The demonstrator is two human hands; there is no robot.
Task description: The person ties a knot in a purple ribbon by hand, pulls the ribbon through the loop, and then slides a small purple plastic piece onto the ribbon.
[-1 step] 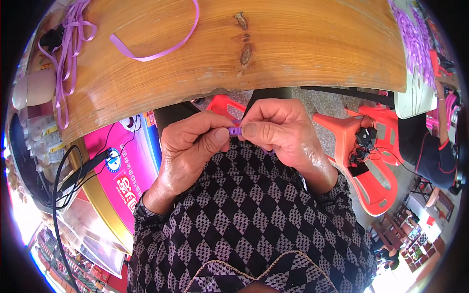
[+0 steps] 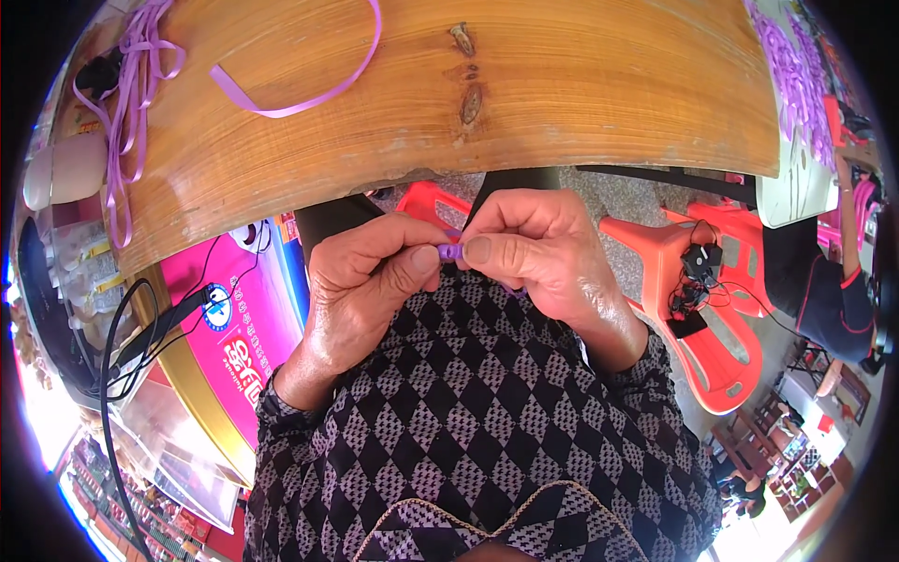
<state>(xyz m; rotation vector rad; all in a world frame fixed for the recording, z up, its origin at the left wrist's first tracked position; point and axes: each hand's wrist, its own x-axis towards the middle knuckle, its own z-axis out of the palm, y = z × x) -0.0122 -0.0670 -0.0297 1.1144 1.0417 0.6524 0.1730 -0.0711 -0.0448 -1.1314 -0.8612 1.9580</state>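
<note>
A short piece of purple ribbon is stretched between my two hands, just off the table's near edge and above my lap. My left hand pinches one end between thumb and forefinger. My right hand pinches the other end, thumb on top and fingers curled. The ribbon looks folded or looped in the small gap between my thumbs. A little more purple shows below my right fingers; most of the piece is hidden by my hands.
On the wooden table lies a curved purple ribbon strip. A ribbon bundle hangs over its left side. More ribbons lie on a white surface at right. Orange stools, one bearing black cables, and a person are at right.
</note>
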